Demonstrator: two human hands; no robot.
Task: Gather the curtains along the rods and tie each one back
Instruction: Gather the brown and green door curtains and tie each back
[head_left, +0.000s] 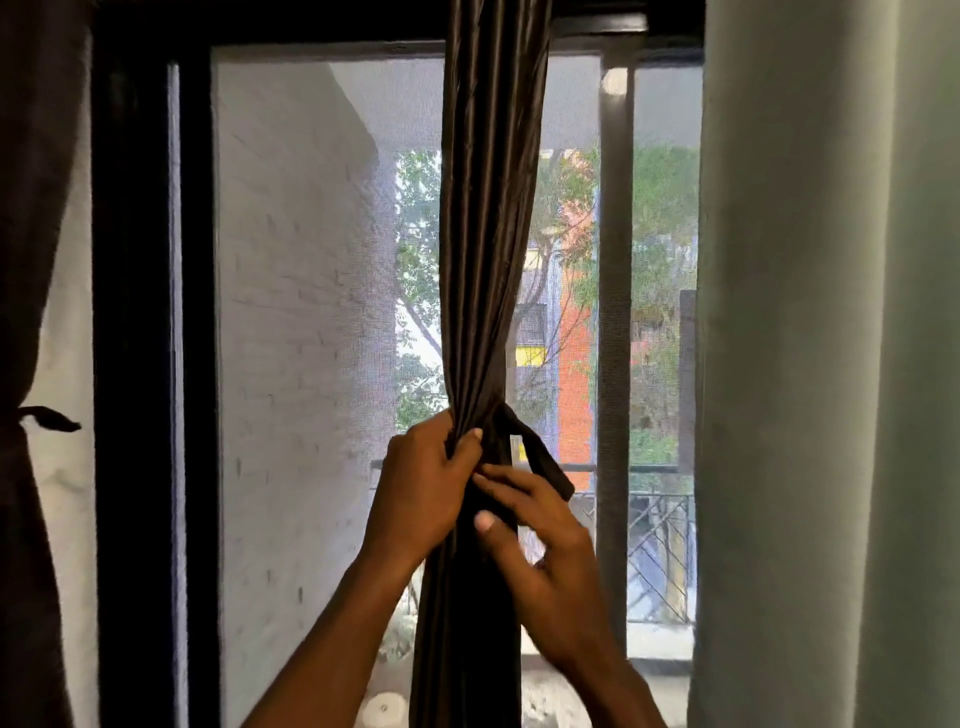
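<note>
1. Here, nearest the camera, two forearms rise from the bottom edge to a brown curtain (488, 208), gathered into a narrow bundle at mid-frame.
2. The left hand (421, 483) grips the bundle at its pinched waist, fingers curled round its left edge.
3. The right hand (540, 551) sits just below and right, touching the left. Its index fingertip and thumb lie on the fabric and the other fingers are loosely spread. Whether it pinches anything cannot be told.
4. A dark tie (543, 460) comes from behind the waist and slants down to the right, its free end just above the right hand.
5. The curtain's long axis is vertical, running from top edge to bottom edge and flaring slightly above and below the waist.
6. Open room lies on both sides: wide to the left as far as the black frame (140, 312), narrower to the right up to a grey-green curtain (831, 364).
7. At the far left edge hangs a dark curtain (26, 156), with a second tie (52, 420) pointing right.
8. Beyond the screen (395, 93) are a white brick wall (291, 312), a post (613, 312), a railing (660, 519) and trees (660, 208).
</note>
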